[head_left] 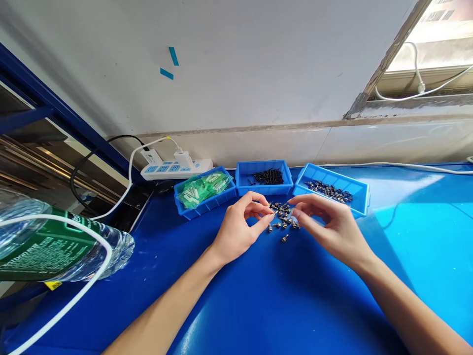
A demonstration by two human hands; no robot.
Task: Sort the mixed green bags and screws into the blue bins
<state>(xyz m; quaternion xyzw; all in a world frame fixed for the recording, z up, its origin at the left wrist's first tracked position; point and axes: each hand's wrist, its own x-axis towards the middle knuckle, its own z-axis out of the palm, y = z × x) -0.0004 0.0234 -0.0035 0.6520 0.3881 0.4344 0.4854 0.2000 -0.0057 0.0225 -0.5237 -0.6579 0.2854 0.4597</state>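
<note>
A small heap of short metal screws with washers (pixel 284 212) lies on the blue tabletop (pixel 258 291), between my two hands. At the heap's left edge, my left hand (pixel 242 224) has its thumb and fingertips brought together in a pinch. Whatever is in that pinch is too small to make out. My right hand (pixel 330 227) hovers at the heap's right side, its thumb and forefinger apart and curved toward the screws. One loose screw (pixel 285 238) sits a little nearer to me than the others.
Behind the heap stand a blue bin (pixel 207 206) with green-and-white plastic packets, a bin (pixel 264 189) of black screws and a bin (pixel 364 202) of dark metal screws. A power strip (pixel 177 169) lies at the back left. A large water bottle (pixel 66 241) and white cable (pixel 105 241) are at left.
</note>
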